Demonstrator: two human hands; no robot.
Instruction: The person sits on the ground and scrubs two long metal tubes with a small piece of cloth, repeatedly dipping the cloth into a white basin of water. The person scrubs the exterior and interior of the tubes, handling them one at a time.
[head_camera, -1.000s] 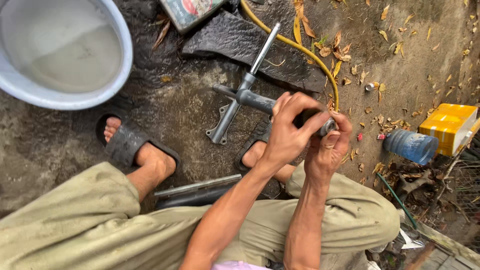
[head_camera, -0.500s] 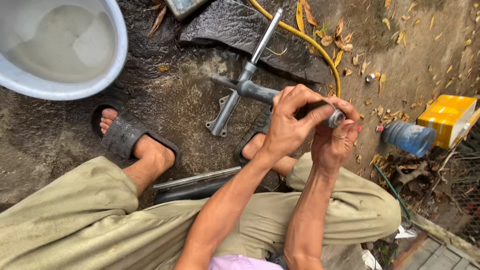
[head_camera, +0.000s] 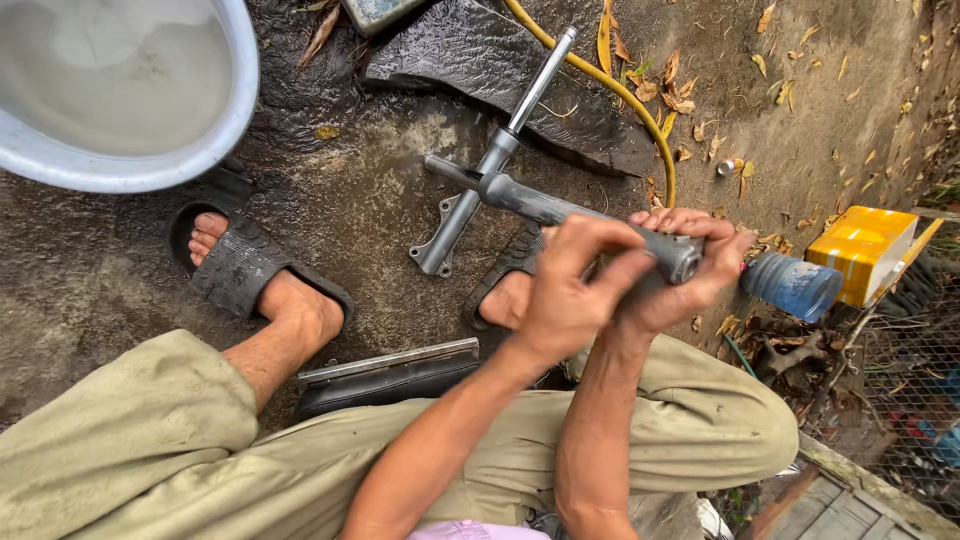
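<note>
Over wet dirt ground, grey, grimy metal fork assembly in both hands

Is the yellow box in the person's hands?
No, the yellow box sits on the ground; both hands, left and right, grip the grey metal tube.

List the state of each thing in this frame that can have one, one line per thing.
Left hand: closed around the grey metal fork part, fingers near its open end.
Right hand: gripping the same tube from beneath.
Grey metal fork part: lifted off the ground, tilted.
Basin: upright, holding cloudy water.
Plastic bottle: lying on its side.
Yellow hose: lying curved on the ground.
Yellow box: closed, on the ground.
</note>
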